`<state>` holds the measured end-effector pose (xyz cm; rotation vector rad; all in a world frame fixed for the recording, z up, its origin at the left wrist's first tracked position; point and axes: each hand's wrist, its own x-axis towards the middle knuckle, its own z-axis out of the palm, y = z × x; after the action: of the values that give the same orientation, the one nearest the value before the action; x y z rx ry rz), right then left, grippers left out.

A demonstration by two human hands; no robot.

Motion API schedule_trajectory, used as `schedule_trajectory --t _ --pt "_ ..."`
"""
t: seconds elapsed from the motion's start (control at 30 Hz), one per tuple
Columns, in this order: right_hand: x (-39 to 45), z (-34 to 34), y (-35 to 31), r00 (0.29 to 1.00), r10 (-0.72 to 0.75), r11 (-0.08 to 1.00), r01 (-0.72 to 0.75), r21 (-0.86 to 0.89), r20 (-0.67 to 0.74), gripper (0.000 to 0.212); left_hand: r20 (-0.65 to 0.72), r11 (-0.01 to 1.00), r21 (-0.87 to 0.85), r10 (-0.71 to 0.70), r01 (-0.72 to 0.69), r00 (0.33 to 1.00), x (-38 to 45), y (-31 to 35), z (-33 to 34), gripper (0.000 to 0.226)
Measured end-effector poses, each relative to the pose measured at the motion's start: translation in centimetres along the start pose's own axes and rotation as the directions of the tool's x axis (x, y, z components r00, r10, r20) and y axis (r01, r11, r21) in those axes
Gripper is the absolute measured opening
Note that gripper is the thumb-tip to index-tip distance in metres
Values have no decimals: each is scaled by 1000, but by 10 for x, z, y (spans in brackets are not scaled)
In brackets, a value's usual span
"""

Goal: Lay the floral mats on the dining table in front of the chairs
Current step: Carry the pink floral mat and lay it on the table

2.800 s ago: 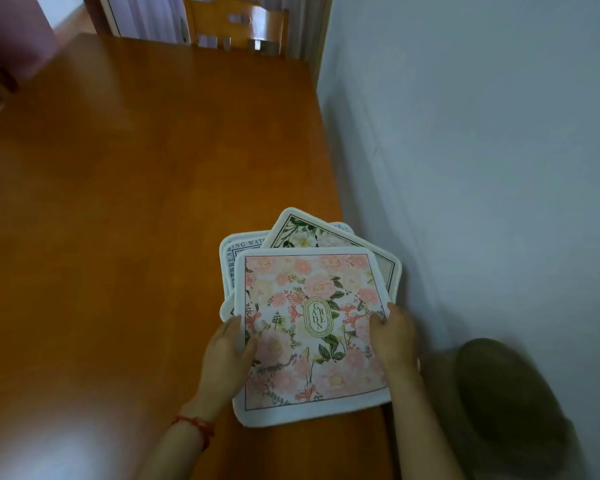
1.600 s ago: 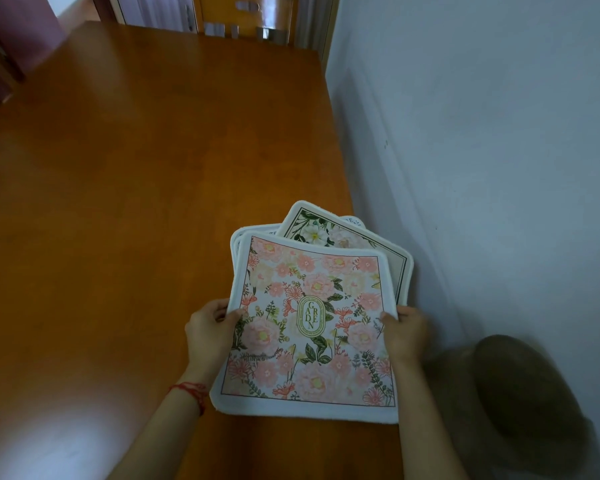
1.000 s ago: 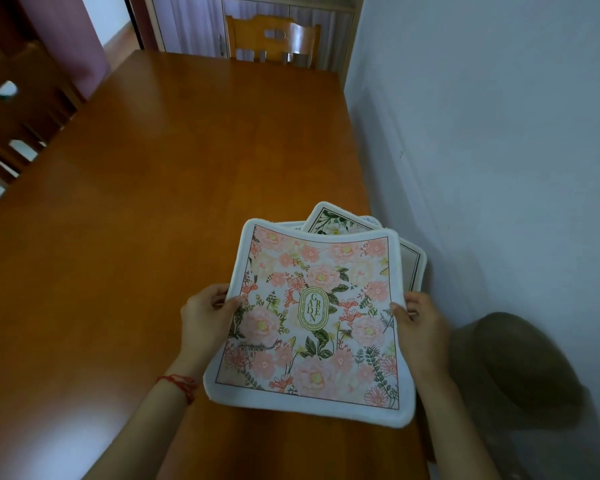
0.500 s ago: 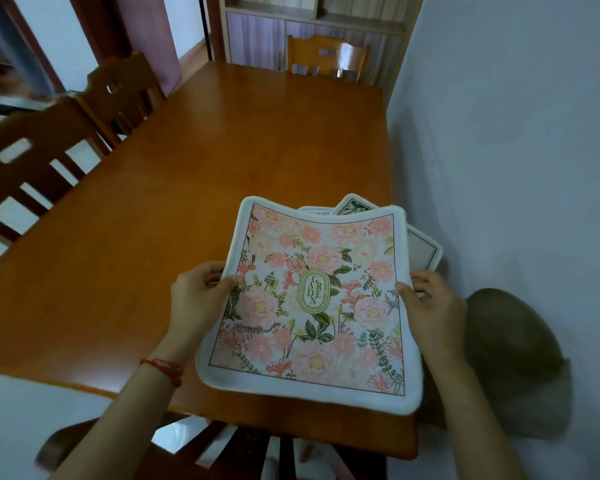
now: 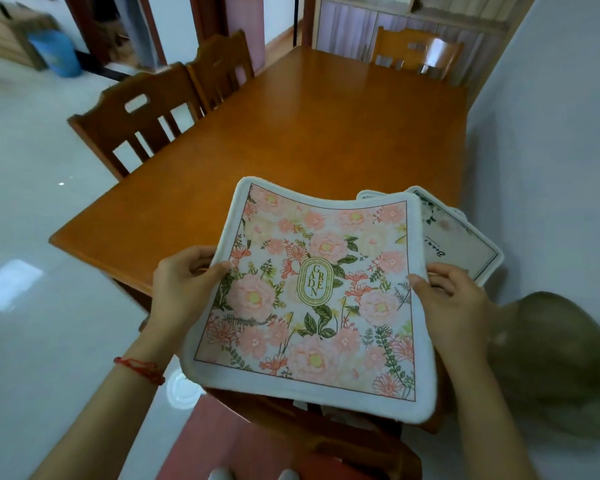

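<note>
Head view: the left hand (image 5: pixel 184 287) and right hand (image 5: pixel 454 306) each pinch a side edge of the pink mat (image 5: pixel 312 299), thumbs on top, holding it sagging above the near end of the table (image 5: pixel 309 140). More mats (image 5: pixel 461 237) peek out behind it at the right. The wooden tabletop runs along a pale wall (image 5: pixel 551 150). Two chairs (image 5: pixel 142 116) stand at its left side, another chair (image 5: pixel 416 53) at the far end. Glossy floor (image 5: pixel 32 237) spreads left.

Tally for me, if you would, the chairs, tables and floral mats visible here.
Chairs: 4
Dining table: 1
Floral mats: at least 3, others possibly hidden beneath
Total: at least 8
</note>
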<state>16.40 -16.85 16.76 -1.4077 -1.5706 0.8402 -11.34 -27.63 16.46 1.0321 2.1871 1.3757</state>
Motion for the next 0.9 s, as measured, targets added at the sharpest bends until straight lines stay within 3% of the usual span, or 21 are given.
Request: schedule_trajectory --t 0.5,0.9 --pt "-60 90 -57 990 -3 997 -8 76 142 17 -202 972 -147 -211 183 956 -39 -55 -122 16" --pt "-172 204 -131 918 -176 984 177 31 355 20 -397 933 -210 -353 291 847 -110 -137 -279 13"
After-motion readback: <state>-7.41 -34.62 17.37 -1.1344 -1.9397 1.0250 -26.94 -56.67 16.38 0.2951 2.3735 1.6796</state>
